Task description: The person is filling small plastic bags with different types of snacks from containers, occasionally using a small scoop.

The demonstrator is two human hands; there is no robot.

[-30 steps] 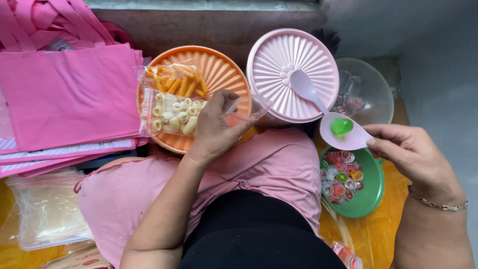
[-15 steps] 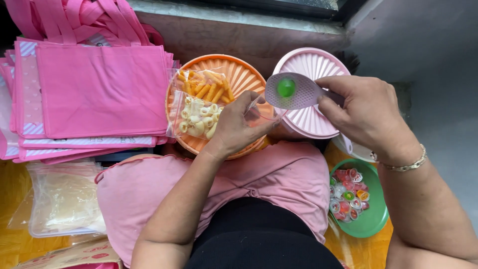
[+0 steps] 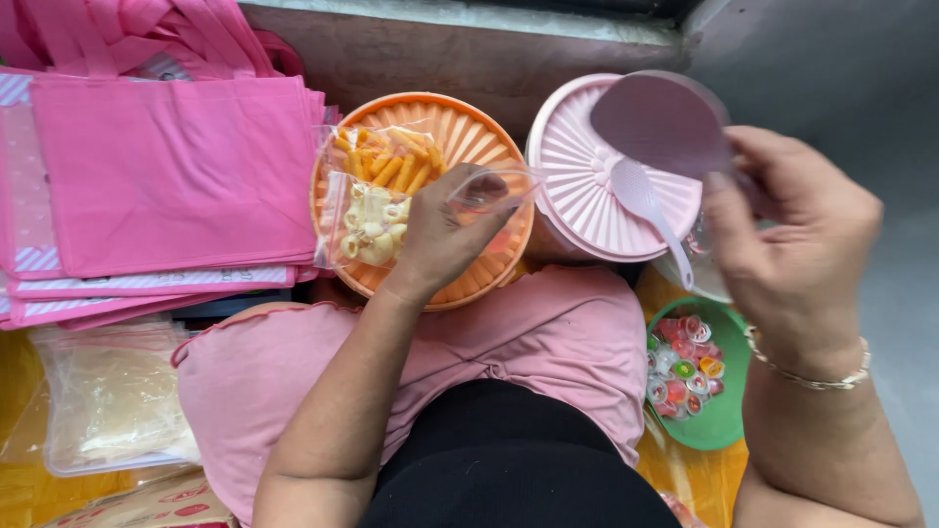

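My left hand (image 3: 440, 235) grips the open mouth of a clear snack bag (image 3: 377, 200) holding orange sticks and pale curled pieces. The bag lies on an orange ribbed lid (image 3: 474, 132). My right hand (image 3: 792, 244) holds a pale pink scoop (image 3: 660, 122) by its handle, tipped over above a pink ribbed lid (image 3: 587, 161), to the right of the bag's mouth. Only the scoop's back shows, so its contents are hidden. A second pink spoon (image 3: 646, 200) rests on the pink lid.
A green bowl (image 3: 724, 416) of small coloured jelly cups sits at lower right. Pink fabric bags (image 3: 166, 166) are stacked at left, and clear plastic bags (image 3: 108, 391) lie at lower left. A concrete ledge (image 3: 440, 49) runs behind the lids.
My right hand has carried the scoop with a green jelly cup from the green bowl up over the pink lid and tipped it; the cup no longer shows. My left hand keeps the bag.
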